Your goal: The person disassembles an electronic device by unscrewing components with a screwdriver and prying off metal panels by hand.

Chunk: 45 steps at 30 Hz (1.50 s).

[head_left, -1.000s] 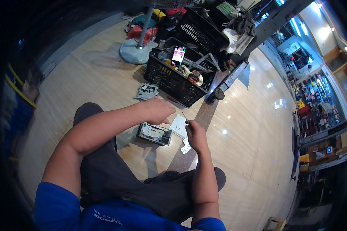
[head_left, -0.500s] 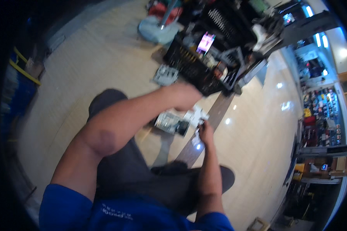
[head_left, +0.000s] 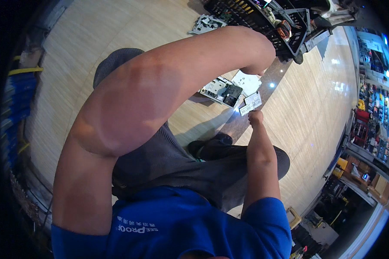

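Metal, pale and boxy, the open housing (head_left: 220, 91) lies on the tiled floor (head_left: 315, 116) beyond the person's lap, its long axis slanting from upper left to lower right. Its black section (head_left: 231, 95) forms the lower-right end; the left forearm (head_left: 194, 56) hides part of its far side. Just beside that end lie a white sheet (head_left: 247, 82) and a labelled plate (head_left: 251, 101), which runs from lower left to upper right.

The left hand (head_left: 257, 49) curls downward above the white sheet, and whether it grips anything cannot be told. The right hand (head_left: 256, 117) is closed at the plate's near edge; its grip is unclear. Compared with a second ago, the left hand reaches farther out, the right sits nearer the person, and the black crate (head_left: 242, 17) is cut by the top edge.
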### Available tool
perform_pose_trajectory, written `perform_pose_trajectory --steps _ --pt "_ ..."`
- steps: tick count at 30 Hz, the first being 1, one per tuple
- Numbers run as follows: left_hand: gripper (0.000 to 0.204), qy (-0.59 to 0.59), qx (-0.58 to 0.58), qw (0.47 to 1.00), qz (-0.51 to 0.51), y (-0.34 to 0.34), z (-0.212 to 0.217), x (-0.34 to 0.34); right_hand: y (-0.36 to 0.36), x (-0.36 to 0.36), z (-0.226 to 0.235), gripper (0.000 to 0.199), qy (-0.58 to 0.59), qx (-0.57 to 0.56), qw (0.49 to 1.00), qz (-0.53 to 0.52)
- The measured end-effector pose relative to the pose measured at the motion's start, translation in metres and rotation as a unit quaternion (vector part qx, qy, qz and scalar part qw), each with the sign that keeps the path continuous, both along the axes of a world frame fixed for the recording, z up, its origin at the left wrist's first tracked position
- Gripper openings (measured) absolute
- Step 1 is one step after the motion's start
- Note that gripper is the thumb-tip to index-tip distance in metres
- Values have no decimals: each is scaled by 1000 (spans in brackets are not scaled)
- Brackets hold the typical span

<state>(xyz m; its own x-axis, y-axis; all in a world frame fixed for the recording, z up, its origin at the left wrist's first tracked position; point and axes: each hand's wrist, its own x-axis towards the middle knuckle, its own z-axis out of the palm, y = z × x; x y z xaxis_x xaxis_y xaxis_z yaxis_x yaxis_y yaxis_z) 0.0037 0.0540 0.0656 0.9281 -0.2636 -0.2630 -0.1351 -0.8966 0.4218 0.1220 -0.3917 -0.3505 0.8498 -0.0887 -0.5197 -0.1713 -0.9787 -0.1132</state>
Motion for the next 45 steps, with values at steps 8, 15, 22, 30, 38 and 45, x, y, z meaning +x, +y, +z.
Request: perform_pose_trajectory --steps 8,15,22,30,38,45 --pt "35 22 18 999 19 6 -6 3 24 -33 -23 21 34 123 962 -243" --pt "34 38 21 998 43 13 -22 3 4 -35 -71 59 -38 22 984 -170" --pt "32 104 46 993 43 8 -33 8 37 -29 -40 69 -39 19 980 -193" --pt "35 121 51 991 32 2 -42 14 49 -30 -40 62 -40 91 949 -300" --pt "34 131 56 989 37 2 -41 14 34 -22 -42 44 29 282 856 -432" --pt "32 120 72 990 14 -9 -39 18 25 8 5 36 154 410 649 -622"
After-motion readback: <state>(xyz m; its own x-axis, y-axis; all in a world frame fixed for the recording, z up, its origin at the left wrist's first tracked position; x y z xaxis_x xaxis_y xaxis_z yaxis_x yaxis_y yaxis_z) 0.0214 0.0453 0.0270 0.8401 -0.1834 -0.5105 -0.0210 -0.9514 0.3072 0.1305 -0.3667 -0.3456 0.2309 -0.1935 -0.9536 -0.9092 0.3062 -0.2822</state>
